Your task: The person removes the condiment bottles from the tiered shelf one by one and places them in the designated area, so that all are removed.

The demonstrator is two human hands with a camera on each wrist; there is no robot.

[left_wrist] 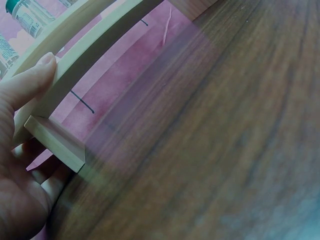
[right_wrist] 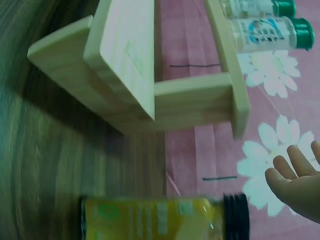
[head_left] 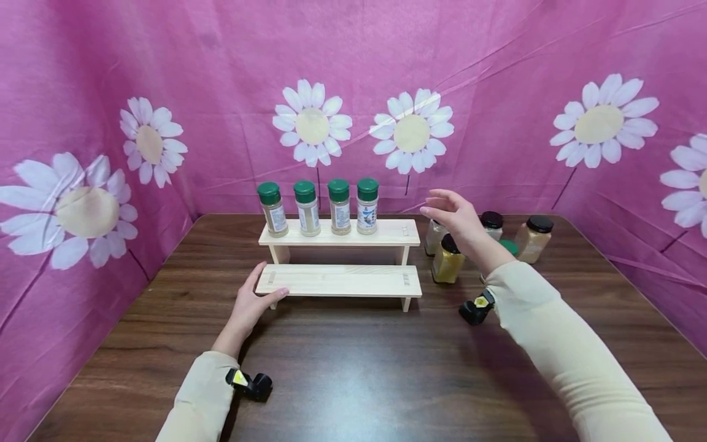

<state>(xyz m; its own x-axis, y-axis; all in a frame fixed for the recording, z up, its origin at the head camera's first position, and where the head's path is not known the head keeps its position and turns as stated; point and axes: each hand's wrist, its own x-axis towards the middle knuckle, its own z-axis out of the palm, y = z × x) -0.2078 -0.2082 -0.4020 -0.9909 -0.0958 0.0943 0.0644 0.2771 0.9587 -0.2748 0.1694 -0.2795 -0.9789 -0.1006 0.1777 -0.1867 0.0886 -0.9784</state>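
1. Wooden rack (head_left: 331, 279), two-tiered and pale, stood on the table (head_left: 353, 362) near its far edge, the lower tier in front of the upper
2. Its left end was gripped by the person's left hand (head_left: 248, 307), the thumb laid over the lower tier and the other fingers wrapped around the end, beside the leg
3. On the upper tier four green-capped shakers stood in a row, from the leftmost shaker (head_left: 275, 215) through the second shaker (head_left: 308, 212) and third shaker (head_left: 340, 212) to the rightmost shaker (head_left: 367, 210), all apart
4. Off the rack's right end I saw the right hand (head_left: 461, 221) raised, its fingers loosely extended and slightly parted, closed around nothing
5. Below that hand the yellow jar (head_left: 448, 264) stood nearest the rack, with a pale jar (head_left: 434, 239) partly hidden behind it
6. Farther right, past the wrist, were a black-lidded jar (head_left: 491, 222), a green cap (head_left: 509, 247) mostly screened by the arm, and a tan jar (head_left: 534, 240)
7. Behind everything hung a pink cloth (head_left: 364, 49) printed with white daisies (head_left: 411, 133)
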